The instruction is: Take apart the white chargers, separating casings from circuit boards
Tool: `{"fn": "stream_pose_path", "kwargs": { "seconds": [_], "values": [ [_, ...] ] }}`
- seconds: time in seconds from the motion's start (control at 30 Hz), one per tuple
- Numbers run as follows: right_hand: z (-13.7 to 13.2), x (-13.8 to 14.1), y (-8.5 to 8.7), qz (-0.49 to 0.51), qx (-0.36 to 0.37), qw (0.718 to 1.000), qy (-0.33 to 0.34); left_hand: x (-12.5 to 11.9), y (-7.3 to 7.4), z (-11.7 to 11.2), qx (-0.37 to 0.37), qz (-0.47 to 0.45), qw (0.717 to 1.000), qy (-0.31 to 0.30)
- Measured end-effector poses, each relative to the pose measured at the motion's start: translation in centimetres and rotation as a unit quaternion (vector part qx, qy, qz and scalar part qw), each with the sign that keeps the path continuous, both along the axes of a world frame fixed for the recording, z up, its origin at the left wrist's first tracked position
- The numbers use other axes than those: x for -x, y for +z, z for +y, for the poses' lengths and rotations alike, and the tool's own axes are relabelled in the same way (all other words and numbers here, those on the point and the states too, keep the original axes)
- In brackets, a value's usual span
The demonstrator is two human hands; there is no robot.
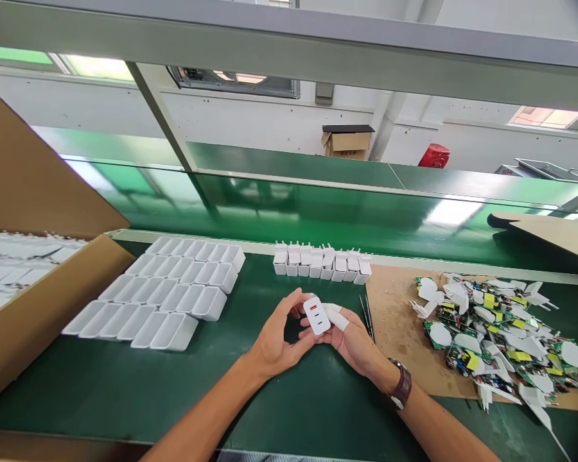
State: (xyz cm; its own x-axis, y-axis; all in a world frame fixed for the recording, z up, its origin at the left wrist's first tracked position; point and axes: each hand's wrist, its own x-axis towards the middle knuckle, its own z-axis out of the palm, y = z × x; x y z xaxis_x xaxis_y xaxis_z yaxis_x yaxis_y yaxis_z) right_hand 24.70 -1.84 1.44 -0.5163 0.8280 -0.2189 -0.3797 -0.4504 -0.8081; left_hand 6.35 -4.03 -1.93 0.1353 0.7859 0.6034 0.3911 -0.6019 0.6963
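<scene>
Both hands meet over the green mat, gripping one white charger (316,315) whose end face shows a red port and a dark port. My left hand (277,337) curls round its left side. My right hand (351,337), with white tape on a finger and a brown watch at the wrist, pinches it from the right. Rows of empty white charger shells (166,292) lie to the left. A row of finished white chargers (322,262) with plug pins up stands just beyond my hands.
A heap of circuit boards with white plug parts (496,337) lies on a brown board (395,321) at the right. Black tweezers (367,316) lie at its left edge. An open cardboard box (38,301) of white parts stands at the left. A green conveyor belt (318,212) runs behind.
</scene>
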Motion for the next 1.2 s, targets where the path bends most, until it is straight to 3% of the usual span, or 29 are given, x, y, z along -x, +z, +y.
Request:
{"fn": "stream_pose_path", "kwargs": {
  "seconds": [0.2, 0.3, 0.37, 0.47, 0.5, 0.57, 0.73, 0.97, 1.2],
  "values": [
    [0.1, -0.1, -0.6, -0.027, -0.01, 1.0, 0.008, 0.1, 0.1, 0.1, 0.004, 0.011, 1.0, -0.004],
    [0.1, -0.4, -0.9, -0.116, -0.108, 0.987, -0.04, 0.2, 0.4, 0.0, 0.038, 0.019, 0.999, -0.006],
    [0.1, -0.7, -1.1, -0.218, -0.241, 0.942, -0.083, 0.3, 0.7, 0.1, 0.077, 0.012, 0.997, 0.011],
    [0.1, -1.2, -1.4, -0.359, -0.417, 0.828, -0.108, 0.5, 1.3, 0.3, 0.144, -0.012, 0.989, 0.041],
    [0.1, -1.3, -1.5, -0.388, -0.443, 0.801, -0.11, 0.6, 1.6, 0.4, 0.16, -0.018, 0.986, 0.042],
    [0.1, -1.3, -1.7, -0.417, -0.454, 0.779, -0.118, 0.7, 1.9, 0.6, 0.171, -0.023, 0.984, 0.032],
    [0.0, -1.1, -2.5, -0.408, -0.461, 0.781, -0.11, 0.3, 2.1, 0.8, 0.141, -0.008, 0.99, 0.014],
    [-0.4, -0.7, -2.6, -0.373, -0.398, 0.838, -0.011, -0.7, 1.6, 0.5, 0.087, 0.021, 0.996, 0.024],
    [-0.1, -0.6, -2.7, -0.406, -0.353, 0.843, 0.017, -0.2, 2.0, 0.9, 0.102, 0.068, 0.99, 0.065]
  ]
}}
